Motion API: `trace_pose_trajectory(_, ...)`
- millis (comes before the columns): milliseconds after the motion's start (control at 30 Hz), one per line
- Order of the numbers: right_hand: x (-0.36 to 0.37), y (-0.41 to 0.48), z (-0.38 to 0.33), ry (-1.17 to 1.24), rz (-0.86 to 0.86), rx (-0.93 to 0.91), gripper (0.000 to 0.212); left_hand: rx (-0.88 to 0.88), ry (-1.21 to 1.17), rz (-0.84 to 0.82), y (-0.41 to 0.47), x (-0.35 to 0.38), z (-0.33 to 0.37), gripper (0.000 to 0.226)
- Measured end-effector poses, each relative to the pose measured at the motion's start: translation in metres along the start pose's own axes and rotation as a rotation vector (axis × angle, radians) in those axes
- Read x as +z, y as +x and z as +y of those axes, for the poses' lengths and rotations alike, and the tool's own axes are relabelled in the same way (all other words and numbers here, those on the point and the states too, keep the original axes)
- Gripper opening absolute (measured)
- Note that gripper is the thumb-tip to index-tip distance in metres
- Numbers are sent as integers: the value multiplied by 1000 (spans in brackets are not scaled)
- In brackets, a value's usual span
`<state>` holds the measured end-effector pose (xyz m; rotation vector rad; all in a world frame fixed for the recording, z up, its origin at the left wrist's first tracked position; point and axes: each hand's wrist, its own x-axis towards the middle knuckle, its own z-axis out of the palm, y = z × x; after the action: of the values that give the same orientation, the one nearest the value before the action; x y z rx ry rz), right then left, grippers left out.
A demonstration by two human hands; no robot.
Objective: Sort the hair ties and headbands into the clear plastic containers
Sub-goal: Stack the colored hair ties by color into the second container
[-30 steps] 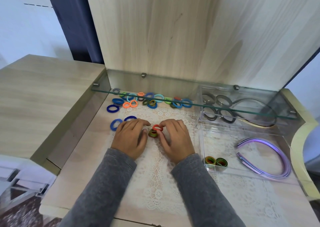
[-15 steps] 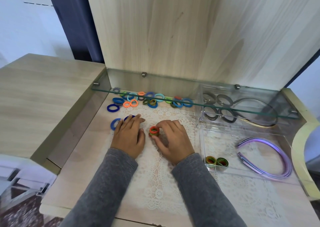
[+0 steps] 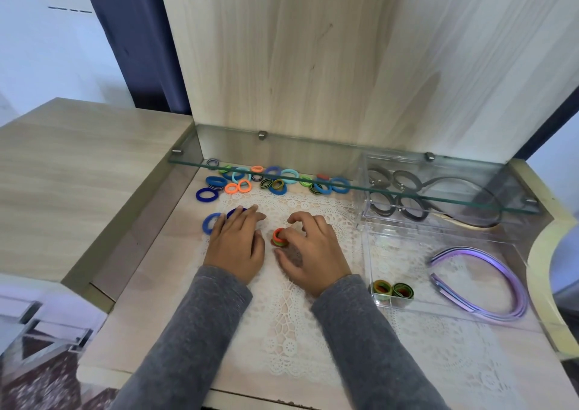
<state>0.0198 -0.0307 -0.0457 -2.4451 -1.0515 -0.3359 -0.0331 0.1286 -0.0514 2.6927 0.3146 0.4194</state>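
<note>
My right hand (image 3: 308, 253) pinches a small stack of red and green hair ties (image 3: 278, 237) on the lace mat. My left hand (image 3: 235, 243) lies flat beside it, fingers straight, its fingertips over two blue hair ties (image 3: 210, 222). Several loose hair ties (image 3: 275, 182) in blue, orange, teal and green lie in a row under the glass shelf. The near clear container (image 3: 369, 253) on the right holds two rolled green and orange ties (image 3: 391, 289) and purple headbands (image 3: 488, 279). The far clear container (image 3: 363, 187) holds grey ties (image 3: 394, 196) and dark headbands (image 3: 463, 202).
A glass shelf (image 3: 344, 187) spans the back above the loose ties and the far container. A wooden back panel (image 3: 344, 64) rises behind it. A white lace mat (image 3: 297, 315) covers the table's middle. A raised wooden surface (image 3: 78, 174) borders the left.
My right hand has gathered the red tie onto the green one and now pinches the stack. My left hand slid slightly left and flattened over the blue ties.
</note>
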Motion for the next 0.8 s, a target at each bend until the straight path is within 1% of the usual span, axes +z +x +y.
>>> trace_pose_trajectory(200,-9,3,-6,-40,-57,49,22,23,-6,-3,0,1,-1,41)
trace_pose_trajectory(267,-16,8,-9,-98,-132,43,26,30,3,-9,-1,1,-1,47)
trace_pose_trajectory(333,-25,13,-12,-154,-222,34,30,31,27,-13,-1,1,-1,48)
trace_pose_trajectory(500,-40,21,-18,-202,-357,35,28,35,61,96,-4,2,0,48)
trace_pose_trajectory(633,-47,22,-22,-223,-397,20,25,146,91,159,-7,-3,2,46)
trace_pose_trajectory(800,-51,20,-22,-220,-399,-12,23,308,20,109,-15,0,5,43)
